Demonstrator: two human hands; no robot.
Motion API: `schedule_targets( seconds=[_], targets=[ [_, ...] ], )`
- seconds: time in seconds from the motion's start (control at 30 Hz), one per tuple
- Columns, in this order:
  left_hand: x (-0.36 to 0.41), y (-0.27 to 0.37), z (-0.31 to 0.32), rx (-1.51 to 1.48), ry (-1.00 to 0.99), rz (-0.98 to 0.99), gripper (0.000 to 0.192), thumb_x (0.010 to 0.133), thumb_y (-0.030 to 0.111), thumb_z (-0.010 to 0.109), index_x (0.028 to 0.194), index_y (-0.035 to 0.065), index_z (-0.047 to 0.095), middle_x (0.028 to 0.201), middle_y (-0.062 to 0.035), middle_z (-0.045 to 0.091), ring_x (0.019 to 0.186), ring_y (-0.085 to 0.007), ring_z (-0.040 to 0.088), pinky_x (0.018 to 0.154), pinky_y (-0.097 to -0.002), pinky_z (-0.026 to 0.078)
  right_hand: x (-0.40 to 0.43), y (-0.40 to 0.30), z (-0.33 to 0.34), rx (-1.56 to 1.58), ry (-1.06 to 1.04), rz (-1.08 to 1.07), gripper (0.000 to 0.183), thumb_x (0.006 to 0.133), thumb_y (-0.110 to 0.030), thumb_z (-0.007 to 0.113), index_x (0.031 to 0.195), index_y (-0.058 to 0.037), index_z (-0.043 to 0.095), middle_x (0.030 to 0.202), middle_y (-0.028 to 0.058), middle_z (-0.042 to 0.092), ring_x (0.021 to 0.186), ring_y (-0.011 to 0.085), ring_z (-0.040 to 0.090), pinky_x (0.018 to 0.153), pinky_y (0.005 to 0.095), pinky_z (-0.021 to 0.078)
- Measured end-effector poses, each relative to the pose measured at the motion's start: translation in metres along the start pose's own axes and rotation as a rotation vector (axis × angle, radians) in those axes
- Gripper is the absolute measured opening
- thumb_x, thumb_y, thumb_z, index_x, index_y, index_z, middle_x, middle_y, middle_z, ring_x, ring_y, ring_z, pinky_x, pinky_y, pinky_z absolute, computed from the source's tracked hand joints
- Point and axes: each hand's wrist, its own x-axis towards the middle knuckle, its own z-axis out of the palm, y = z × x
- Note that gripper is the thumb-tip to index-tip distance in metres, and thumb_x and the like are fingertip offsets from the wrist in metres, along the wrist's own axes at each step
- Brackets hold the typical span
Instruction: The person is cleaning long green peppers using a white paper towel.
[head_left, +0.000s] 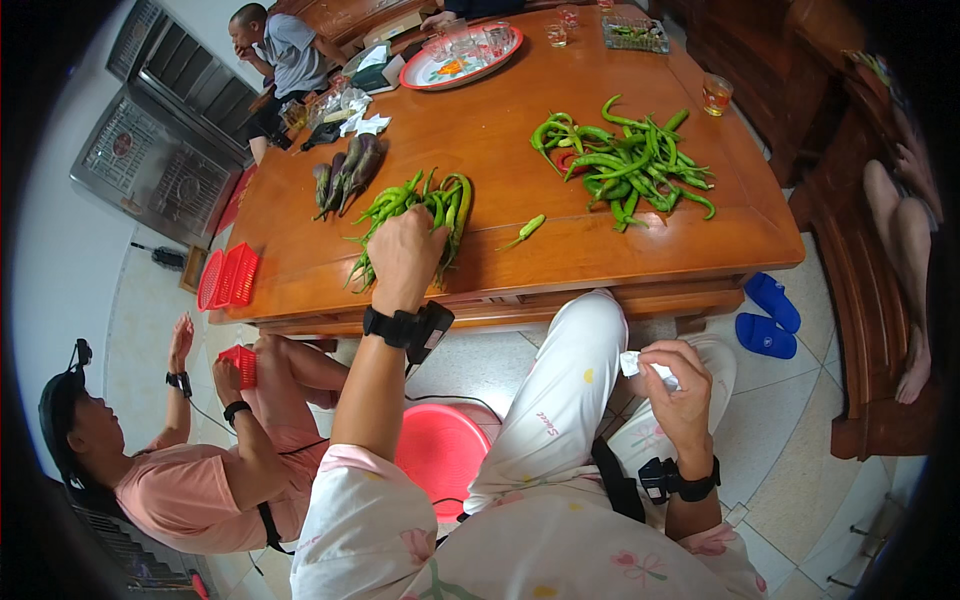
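Observation:
My left hand (409, 251) reaches down onto a pile of long green peppers (454, 202) near the table's front edge. Its fingers are hidden behind the back of the hand, so whether they grip a pepper cannot be seen. Held above my lap, my right hand (679, 382) pinches a crumpled white tissue (663, 375) between thumb and fingers. A single pale green pepper (532, 226) lies apart on the wood, between that pile and a larger heap of green peppers (637, 169) with a red one among them. Several purple eggplants (351, 172) rest behind the left pile.
The wooden table (510, 157) also bears red plastic baskets (238, 276), a tray (480, 71) of glasses and a glass of drink (717, 94). A pink basin (441, 457) stands on the floor. At left, a seated person (202, 480) holds a small red basket (241, 366).

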Motion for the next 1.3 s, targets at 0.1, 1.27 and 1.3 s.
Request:
schedule_targets(
  seconds=[0.1,1.27,1.3],
  targets=[
    [-0.002,0.009,-0.009,-0.037,-0.036,-0.020,0.022,0.072,0.031,0.074,0.077,0.0103,0.068,0.063,-0.0121,0.063,0.062,-0.0296,0.062,0.054,-0.0385,0.047,0.000,0.002,-0.002,-0.011,0.002,-0.005,0.013,0.074,0.006,0.066,0.085,0.0000,0.064,0.088,0.0106,0.063,0.078,0.0250,0.062,0.069,0.0311,0.0491],
    [-0.101,0.125,-0.028,-1.542,-0.938,-0.122,0.016,0.095,0.006,0.051,0.104,-0.0076,0.053,0.086,-0.0113,0.063,0.066,-0.0140,0.063,0.058,-0.0254,0.054,-0.009,-0.010,0.002,0.111,0.136,-0.092,0.020,0.073,0.006,0.071,0.091,-0.0020,0.065,0.093,0.0090,0.062,0.082,0.0222,0.062,0.069,0.0291,0.0500],
    [-0.104,0.128,-0.029,-1.580,-0.991,-0.116,0.018,0.094,0.006,0.051,0.106,-0.0081,0.054,0.086,-0.0107,0.063,0.065,-0.0134,0.063,0.058,-0.0249,0.054,-0.009,-0.011,0.003,0.101,0.139,-0.084,0.020,0.073,0.006,0.071,0.091,-0.0020,0.065,0.093,0.0090,0.062,0.082,0.0222,0.062,0.069,0.0291,0.0500]
  ],
)
